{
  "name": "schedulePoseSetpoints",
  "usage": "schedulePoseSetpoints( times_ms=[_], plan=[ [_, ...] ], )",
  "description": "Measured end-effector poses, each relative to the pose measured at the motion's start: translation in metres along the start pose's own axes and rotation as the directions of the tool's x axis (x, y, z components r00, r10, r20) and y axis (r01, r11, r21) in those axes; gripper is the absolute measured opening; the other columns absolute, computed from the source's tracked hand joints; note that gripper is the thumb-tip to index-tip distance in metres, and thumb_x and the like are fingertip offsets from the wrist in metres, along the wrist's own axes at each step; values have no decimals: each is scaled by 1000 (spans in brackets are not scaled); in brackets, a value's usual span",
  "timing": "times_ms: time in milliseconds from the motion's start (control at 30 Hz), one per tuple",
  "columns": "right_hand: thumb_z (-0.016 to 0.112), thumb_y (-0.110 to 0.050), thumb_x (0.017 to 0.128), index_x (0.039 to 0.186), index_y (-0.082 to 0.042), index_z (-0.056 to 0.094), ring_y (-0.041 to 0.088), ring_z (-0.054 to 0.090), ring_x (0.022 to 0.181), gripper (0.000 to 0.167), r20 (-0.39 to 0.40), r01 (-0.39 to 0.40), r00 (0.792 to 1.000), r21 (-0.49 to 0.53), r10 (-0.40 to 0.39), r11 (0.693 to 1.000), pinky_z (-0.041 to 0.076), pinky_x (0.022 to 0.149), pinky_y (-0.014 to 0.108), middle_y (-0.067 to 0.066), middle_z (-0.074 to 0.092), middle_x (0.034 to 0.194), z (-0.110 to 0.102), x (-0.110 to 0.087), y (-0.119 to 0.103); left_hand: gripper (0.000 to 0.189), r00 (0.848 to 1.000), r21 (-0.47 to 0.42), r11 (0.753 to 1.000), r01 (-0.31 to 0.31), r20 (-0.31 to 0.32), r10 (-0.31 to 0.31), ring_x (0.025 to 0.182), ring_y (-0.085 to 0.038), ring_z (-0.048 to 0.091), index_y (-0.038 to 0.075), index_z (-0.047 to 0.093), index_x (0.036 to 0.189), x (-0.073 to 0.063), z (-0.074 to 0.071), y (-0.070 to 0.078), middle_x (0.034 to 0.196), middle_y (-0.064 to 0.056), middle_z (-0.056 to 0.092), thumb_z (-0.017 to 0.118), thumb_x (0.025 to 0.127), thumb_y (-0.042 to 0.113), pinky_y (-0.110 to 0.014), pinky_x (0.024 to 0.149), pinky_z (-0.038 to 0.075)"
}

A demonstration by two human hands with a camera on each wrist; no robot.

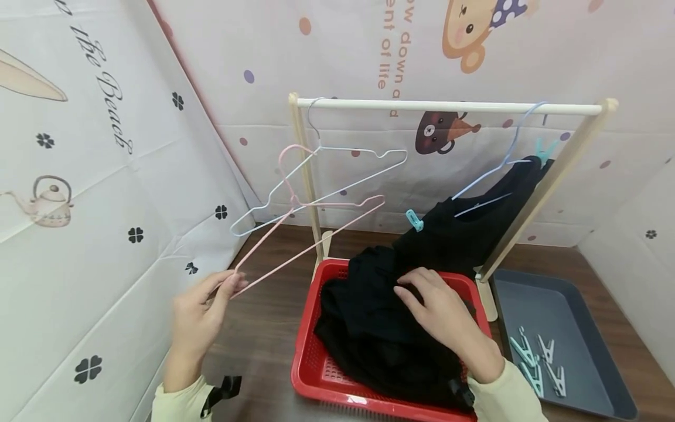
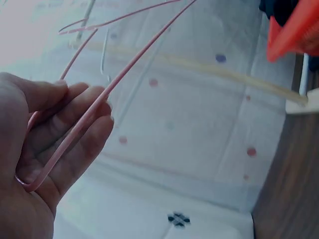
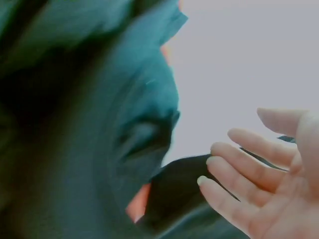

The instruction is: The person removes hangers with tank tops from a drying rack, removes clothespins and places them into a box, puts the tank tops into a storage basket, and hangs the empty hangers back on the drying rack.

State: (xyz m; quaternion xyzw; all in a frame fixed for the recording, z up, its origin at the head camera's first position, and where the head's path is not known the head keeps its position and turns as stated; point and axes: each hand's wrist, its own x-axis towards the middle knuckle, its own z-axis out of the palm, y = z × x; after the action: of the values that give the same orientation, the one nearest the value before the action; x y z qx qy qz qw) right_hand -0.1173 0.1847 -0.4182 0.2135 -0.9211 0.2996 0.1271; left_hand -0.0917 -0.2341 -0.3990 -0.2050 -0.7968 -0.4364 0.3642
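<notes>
A pink wire hanger is pinched at its lower left corner by my left hand, its hook pointing up. In the left wrist view the thumb presses the pink wire against the fingers, and the hanger's corner lies in the palm. Over the red basket my right hand hovers with relaxed fingers, just above dark clothes piled inside. The right wrist view shows that hand holding nothing, beside dark cloth.
A rack with a white rail stands behind the basket. From it hang a pale blue hanger and a blue hanger with a black garment and turquoise clips. At right, a grey tray holds several clothespins.
</notes>
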Motion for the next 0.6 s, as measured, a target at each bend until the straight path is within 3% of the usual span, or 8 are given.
schedulePoseSetpoints(
  times_ms=[133,267,433,600],
  plan=[
    [72,-24,104,124,-9,72,25,64,111,25,76,46,996,-8,-45,999,57,95,51,5,70,123,3,14,-12,25,1000,66,998,-24,-17,25,88,0,72,1,81,104,15,10,6,90,-8,79,74,89,-17,-10,80,51],
    [74,-23,103,136,-3,66,32,64,121,39,120,106,988,-35,-101,994,54,103,53,13,67,133,19,31,-11,22,997,106,993,-52,-45,57,83,-7,73,2,81,103,31,21,9,89,-5,79,76,89,-15,-9,77,50],
    [77,-16,100,142,5,58,40,60,130,51,47,198,980,-94,-194,976,48,110,55,25,60,142,45,48,-1,17,994,92,992,-82,-68,89,76,-18,75,0,81,101,48,33,14,88,-5,79,76,91,-12,-10,75,51],
    [79,-14,98,143,10,55,45,59,129,56,-20,152,987,-191,-159,970,48,110,56,30,56,143,62,53,10,9,994,100,992,-79,-67,86,76,-21,75,-2,81,101,59,42,19,88,-7,79,74,97,-6,-10,75,52]
  ],
)
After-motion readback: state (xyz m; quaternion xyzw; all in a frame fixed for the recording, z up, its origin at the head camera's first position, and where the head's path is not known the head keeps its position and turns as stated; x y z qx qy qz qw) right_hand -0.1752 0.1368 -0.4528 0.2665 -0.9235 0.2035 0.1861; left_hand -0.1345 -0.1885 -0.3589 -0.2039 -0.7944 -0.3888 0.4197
